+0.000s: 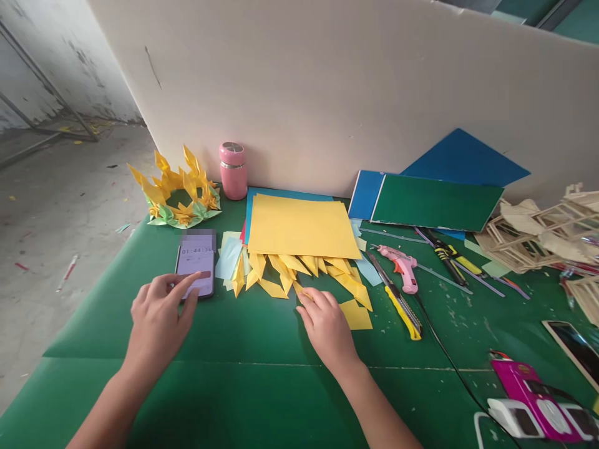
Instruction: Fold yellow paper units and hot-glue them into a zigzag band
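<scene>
My left hand [160, 318] hovers at the lower part of a phone [196, 262] whose lit screen shows running digits. Its fingers are stretched and apart, holding nothing; whether a fingertip touches the glass I cannot tell. With fingers pinched, my right hand [328, 324] grips a yellow folded paper piece [299, 290], mostly covered by the fingers. Several similar folded pieces [349, 284] lie fanned under the front edge of a stack of yellow paper sheets [302, 227]. A small flat yellow sheet [356, 315] rests just right of my right hand.
A yellow-and-green paper crown [180, 193] and pink flask [233, 171] stand at the back left. Rightward lie a yellow cutter knife [402, 310], pink glue gun [402, 267] with cord, pliers [449, 259], wooden stick model [543, 231] and magenta power strip [533, 399]. A tall board [318, 93] stands behind.
</scene>
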### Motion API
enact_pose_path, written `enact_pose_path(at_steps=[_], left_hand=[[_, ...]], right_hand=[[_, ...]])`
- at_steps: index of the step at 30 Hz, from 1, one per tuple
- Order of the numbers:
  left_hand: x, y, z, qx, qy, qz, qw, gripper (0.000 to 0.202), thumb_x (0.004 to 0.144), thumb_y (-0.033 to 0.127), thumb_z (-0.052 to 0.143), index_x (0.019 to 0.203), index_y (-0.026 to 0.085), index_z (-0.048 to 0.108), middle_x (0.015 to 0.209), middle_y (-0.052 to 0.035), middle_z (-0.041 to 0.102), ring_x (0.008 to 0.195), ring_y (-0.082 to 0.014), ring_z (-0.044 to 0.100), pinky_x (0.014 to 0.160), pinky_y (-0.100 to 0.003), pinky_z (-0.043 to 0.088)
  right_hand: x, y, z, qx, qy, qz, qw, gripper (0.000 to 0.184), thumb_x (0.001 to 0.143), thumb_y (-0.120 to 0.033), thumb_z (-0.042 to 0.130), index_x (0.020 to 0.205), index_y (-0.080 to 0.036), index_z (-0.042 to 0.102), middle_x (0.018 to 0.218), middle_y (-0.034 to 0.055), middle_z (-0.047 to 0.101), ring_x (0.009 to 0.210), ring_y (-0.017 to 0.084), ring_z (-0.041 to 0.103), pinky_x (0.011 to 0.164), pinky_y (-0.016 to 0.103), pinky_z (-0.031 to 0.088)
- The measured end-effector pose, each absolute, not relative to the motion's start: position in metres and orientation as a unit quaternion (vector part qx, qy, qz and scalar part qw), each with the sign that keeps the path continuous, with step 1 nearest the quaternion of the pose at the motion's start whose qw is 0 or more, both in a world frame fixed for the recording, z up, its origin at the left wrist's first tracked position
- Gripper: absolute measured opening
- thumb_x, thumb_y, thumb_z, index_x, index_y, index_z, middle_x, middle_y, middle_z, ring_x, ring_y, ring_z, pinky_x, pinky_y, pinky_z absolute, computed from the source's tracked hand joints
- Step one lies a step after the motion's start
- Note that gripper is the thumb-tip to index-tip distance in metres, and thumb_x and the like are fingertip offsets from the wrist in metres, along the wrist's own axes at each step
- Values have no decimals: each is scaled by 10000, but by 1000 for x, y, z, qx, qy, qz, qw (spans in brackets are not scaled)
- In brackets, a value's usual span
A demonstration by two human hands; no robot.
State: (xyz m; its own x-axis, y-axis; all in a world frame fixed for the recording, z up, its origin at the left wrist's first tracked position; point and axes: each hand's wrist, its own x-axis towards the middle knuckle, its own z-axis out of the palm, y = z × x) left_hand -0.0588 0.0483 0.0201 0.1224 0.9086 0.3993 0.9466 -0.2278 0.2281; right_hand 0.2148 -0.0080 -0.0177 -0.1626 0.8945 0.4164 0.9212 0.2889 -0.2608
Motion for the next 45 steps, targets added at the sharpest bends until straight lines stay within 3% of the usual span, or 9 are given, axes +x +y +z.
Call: enact_pose_path(at_steps=[7, 14, 18, 23, 29, 35, 37, 40, 45], left_hand=[[-63, 45, 14, -757, -608, -232, 57, 444, 932, 414, 319, 1092, 207, 677, 947, -138, 577, 822, -291, 551, 745, -470, 451], [-53, 43, 19, -774, -559, -293, 46, 334, 938, 365, 392, 1080, 208, 650, 961, -117, 572, 850, -278, 563, 774, -469, 447], [-33, 28, 24, -833, -441, -332, -30, 232, 916, 251, 471, 1093, 219, 617, 935, -73, 571, 873, -228, 575, 767, -372, 468], [2, 6, 19, -905, -318, -241, -148, 267, 938, 210, 425, 1153, 232, 581, 1035, -63, 619, 961, -199, 590, 835, -335, 496], [11, 11, 2, -924, -303, -147, -180, 282, 894, 218, 513, 1167, 212, 580, 1169, -82, 621, 1057, -247, 590, 911, -412, 506], [13, 11, -9, -860, -342, -230, -302, 476, 871, 245, 556, 1326, 252, 415, 1285, -96, 551, 1154, -240, 547, 970, -430, 486], [16, 10, -11, -815, -349, -259, -384, 550, 841, 258, 588, 1348, 272, 372, 1273, -90, 553, 1109, -230, 574, 933, -422, 513], [19, 9, -10, -743, -342, -280, -502, 543, 829, 249, 568, 1336, 269, 374, 1073, -47, 621, 903, -179, 633, 773, -346, 575], [16, 9, -9, -722, -369, -281, -513, 451, 802, 192, 502, 1250, 241, 481, 871, -3, 603, 690, -117, 581, 627, -255, 547]], right_hand=[[197, 3, -14, -627, -751, 2, 208, 300, 918, -167, 458, 1191, -129, 577, 1142, 128, 635, 893, 282, 566, 784, 446, 518], [214, -10, -4, -651, -707, 13, 275, 244, 947, -185, 352, 1022, -177, 583, 1175, 127, 617, 1021, 274, 566, 828, 446, 484], [248, -29, -5, -649, -717, 41, 251, 260, 921, -196, 385, 1063, -218, 601, 1188, 83, 626, 1107, 271, 559, 911, 474, 466], [267, -48, -16, -647, -718, 101, 237, 293, 923, -226, 423, 1152, -238, 606, 1205, 68, 630, 1118, 258, 569, 903, 447, 503], [252, -46, -23, -653, -690, 94, 298, 264, 929, -284, 444, 1114, -232, 625, 1025, 91, 663, 954, 253, 607, 788, 408, 527], [229, -35, -5, -640, -690, 121, 316, 166, 907, -250, 478, 992, -214, 616, 782, 40, 638, 761, 212, 594, 692, 346, 493], [216, -33, 3, -613, -701, 161, 328, 106, 883, -219, 520, 942, -222, 608, 819, 29, 659, 786, 198, 604, 697, 315, 490], [197, -31, 11, -576, -718, 196, 337, 47, 862, -204, 557, 840, -226, 592, 778, 6, 663, 741, 181, 602, 665, 286, 477], [198, -25, 4, -581, -724, 158, 337, 169, 925, -218, 458, 850, -224, 609, 782, 23, 683, 725, 184, 615, 642, 289, 467]])
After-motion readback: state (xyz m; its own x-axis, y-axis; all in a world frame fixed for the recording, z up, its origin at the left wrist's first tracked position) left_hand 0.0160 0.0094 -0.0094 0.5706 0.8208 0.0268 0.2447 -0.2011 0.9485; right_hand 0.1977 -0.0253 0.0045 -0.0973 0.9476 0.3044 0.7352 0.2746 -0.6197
